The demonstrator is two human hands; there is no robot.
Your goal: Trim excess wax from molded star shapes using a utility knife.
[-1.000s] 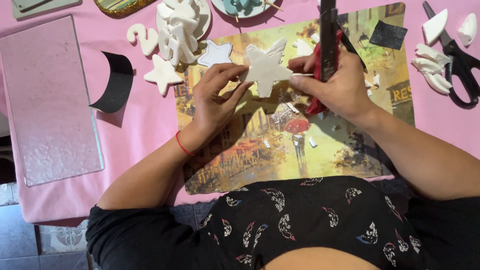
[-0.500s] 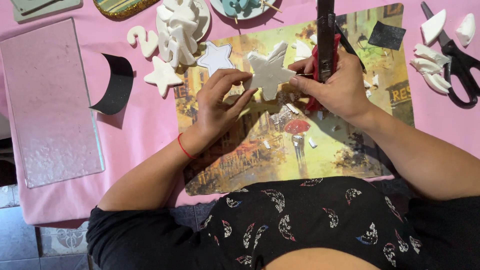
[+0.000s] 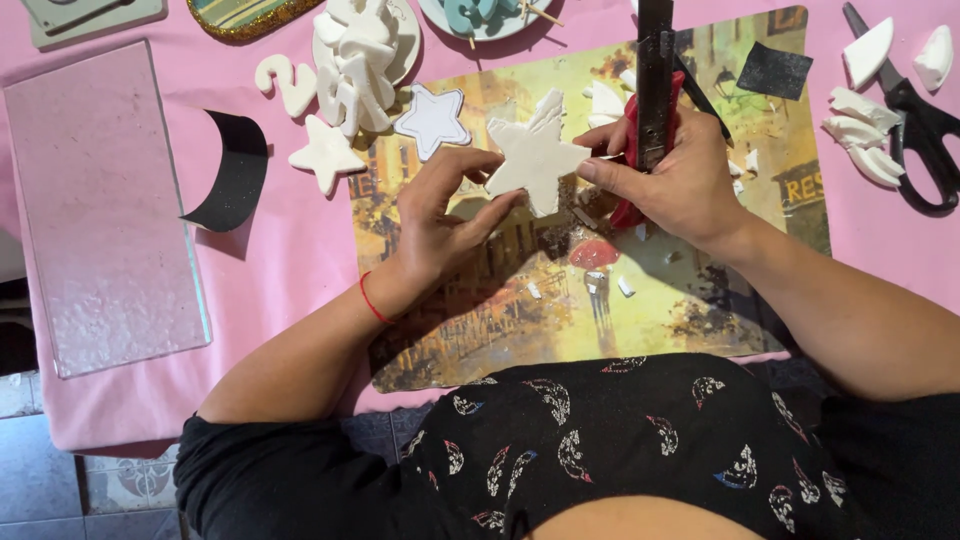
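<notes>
My left hand pinches a white foam star by its lower left points, holding it just above a painted placemat. My right hand grips a red and black utility knife upright, its fingertips touching the star's right point. The knife's blade end is hidden behind my fingers. A thin red band circles my left wrist.
Two more white stars and a stack of white shapes on a plate lie upper left. A glass sheet and black curved strip sit left. Black scissors and white offcuts lie right on the pink cloth.
Both hands shifted slightly and the star turned a little between my fingers. The knife stays upright in my right hand.
</notes>
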